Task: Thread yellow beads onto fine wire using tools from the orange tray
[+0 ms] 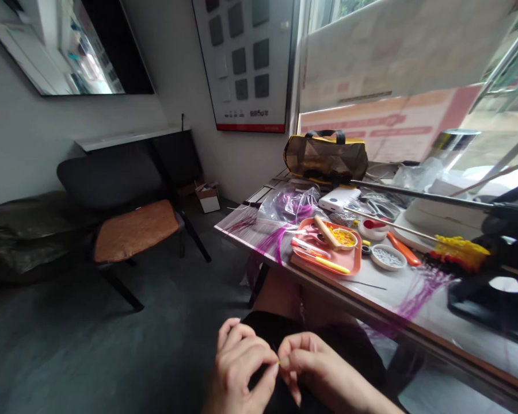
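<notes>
Over my lap, my left hand [244,363] and my right hand [309,361] meet at their fingertips. Between them shows a tiny yellow piece [278,362], pinched by thumb and forefinger on either side; its exact kind is too small to make out. Beyond my hands, on the table, an orange tray [356,265] holds a dish of yellow bits [344,237], a wooden stick [327,232], a yellow pen-like tool [332,264] and a red-and-white tube [309,248]. Beside the tray sits a white dish of small grey pieces [388,257].
Purple strands [425,294] hang over the table's front edge [362,310]. An orange-handled tool [403,248], a plastic bag [289,207], a white box [339,199] and a mesh bag [326,156] lie farther back. At right stands a black frame [470,310]; a chair [136,230] is left.
</notes>
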The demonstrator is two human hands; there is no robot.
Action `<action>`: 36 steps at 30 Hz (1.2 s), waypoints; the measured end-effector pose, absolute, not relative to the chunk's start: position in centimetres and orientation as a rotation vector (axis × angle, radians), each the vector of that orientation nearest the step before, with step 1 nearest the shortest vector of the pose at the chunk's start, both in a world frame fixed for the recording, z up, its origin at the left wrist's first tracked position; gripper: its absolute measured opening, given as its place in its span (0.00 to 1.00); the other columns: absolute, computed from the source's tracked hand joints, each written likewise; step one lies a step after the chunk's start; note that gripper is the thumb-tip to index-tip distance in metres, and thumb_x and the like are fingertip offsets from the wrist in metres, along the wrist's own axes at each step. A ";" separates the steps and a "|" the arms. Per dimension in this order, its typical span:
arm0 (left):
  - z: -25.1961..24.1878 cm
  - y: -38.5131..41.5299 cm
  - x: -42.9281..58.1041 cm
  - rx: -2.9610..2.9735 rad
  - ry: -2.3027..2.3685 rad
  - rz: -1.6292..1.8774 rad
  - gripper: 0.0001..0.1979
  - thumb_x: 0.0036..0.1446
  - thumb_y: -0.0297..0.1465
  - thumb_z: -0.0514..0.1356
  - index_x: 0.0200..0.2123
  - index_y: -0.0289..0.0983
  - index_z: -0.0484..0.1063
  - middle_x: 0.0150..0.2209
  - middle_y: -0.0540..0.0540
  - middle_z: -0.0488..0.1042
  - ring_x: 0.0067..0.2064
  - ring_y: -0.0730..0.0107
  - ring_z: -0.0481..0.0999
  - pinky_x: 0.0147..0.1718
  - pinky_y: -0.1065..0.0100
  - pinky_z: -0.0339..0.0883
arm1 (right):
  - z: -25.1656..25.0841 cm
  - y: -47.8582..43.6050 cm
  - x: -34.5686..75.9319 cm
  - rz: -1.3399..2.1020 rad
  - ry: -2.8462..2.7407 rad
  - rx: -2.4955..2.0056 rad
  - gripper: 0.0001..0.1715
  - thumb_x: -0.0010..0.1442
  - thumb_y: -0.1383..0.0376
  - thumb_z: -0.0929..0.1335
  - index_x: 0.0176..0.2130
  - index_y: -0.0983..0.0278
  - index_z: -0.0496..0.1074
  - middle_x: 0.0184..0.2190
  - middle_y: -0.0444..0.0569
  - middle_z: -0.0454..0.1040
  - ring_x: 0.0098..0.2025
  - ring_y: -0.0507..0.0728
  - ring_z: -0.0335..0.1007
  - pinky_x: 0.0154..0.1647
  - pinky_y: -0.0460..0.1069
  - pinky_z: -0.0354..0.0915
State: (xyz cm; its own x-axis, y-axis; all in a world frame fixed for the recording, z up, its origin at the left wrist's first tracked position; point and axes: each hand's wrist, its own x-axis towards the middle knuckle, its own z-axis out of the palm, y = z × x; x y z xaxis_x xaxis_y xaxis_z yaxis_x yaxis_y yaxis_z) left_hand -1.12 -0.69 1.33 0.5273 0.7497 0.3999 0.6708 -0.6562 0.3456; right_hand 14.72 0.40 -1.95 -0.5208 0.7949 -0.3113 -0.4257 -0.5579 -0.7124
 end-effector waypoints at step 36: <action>1.7 0.6 0.2 1.710 1.393 0.529 0.06 0.41 0.22 0.54 0.18 0.37 0.65 0.20 0.52 0.67 0.28 0.68 0.69 0.29 0.69 0.59 | -2.0 -0.7 14.9 1.462 -1.455 -1.252 0.06 0.48 0.66 0.65 0.22 0.66 0.65 0.19 0.41 0.62 0.24 0.51 0.57 0.25 0.44 0.54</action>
